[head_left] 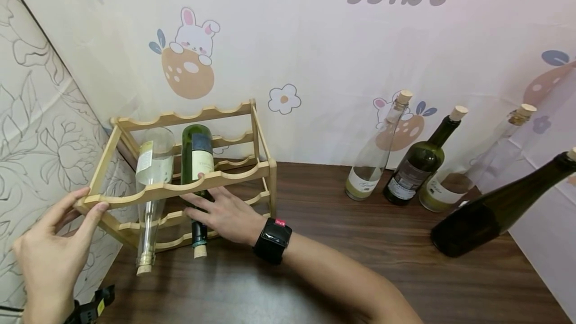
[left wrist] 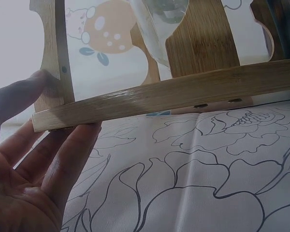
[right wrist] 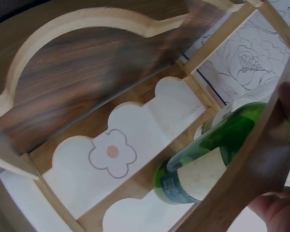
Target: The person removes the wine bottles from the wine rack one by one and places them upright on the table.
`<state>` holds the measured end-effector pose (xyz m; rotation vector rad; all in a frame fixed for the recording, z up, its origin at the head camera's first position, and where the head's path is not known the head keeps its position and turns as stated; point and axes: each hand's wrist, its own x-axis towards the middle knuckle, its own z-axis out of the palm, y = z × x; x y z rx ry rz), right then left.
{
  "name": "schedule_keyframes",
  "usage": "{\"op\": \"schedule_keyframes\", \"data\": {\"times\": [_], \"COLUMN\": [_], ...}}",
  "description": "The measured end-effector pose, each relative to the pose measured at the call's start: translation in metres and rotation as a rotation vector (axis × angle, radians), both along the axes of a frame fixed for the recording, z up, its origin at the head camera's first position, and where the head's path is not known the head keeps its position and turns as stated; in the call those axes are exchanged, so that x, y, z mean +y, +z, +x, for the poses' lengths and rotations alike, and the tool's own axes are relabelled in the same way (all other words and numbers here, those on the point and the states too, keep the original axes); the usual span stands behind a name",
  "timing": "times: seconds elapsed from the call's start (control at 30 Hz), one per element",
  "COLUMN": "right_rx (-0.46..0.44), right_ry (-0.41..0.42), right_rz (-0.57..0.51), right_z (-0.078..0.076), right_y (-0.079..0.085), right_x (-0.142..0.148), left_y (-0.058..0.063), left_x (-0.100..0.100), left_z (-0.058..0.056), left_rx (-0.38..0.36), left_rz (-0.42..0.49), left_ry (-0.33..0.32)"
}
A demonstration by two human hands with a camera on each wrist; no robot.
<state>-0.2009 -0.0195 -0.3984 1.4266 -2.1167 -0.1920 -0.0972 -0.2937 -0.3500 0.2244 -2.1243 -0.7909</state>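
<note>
Tabletop [head_left: 324,189]: passage is left between rack [head_left: 234,175] and standing bottles [head_left: 408,176].
Rack interior: room is found right of the green bottle [head_left: 200,156].
Rack front: entry is crossed by the scalloped rail [head_left: 157,192].

A dark brown wood-grain tabletop [head_left: 351,234] carries a pale wooden rack with scalloped rails [head_left: 243,176] at left and, at right, a clear corked glass bottle [head_left: 363,176], a dark green glass bottle [head_left: 414,169], a second clear corked bottle [head_left: 441,194] and a blackish-green glass bottle [head_left: 490,221].
</note>
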Motion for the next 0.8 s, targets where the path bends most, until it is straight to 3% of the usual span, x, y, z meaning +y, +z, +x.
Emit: {"op": "schedule_keyframes", "data": {"times": [0.37,0.47,0.6,0.8], "right_rx": [0.038,0.090,0.145,0.151], "right_ry": [0.114,0.136,0.165,0.199], "right_rz": [-0.030,-0.040,-0.109,-0.213], "right_z": [-0.011,-0.013,-0.018,-0.019], "right_y": [-0.005,-0.005,-0.005,-0.002], "right_x": [0.005,0.007,0.005,0.004], "left_y": [0.002,0.002,0.002,-0.001], "left_x": [0.003,0.003,0.003,0.000], "left_z": [0.001,0.001,0.001,0.000], "left_rx": [0.006,0.000,-0.006,0.005], "left_rz": [0.014,0.017,0.022,0.002], "left_ry": [0.006,0.012,0.019,0.018]}}
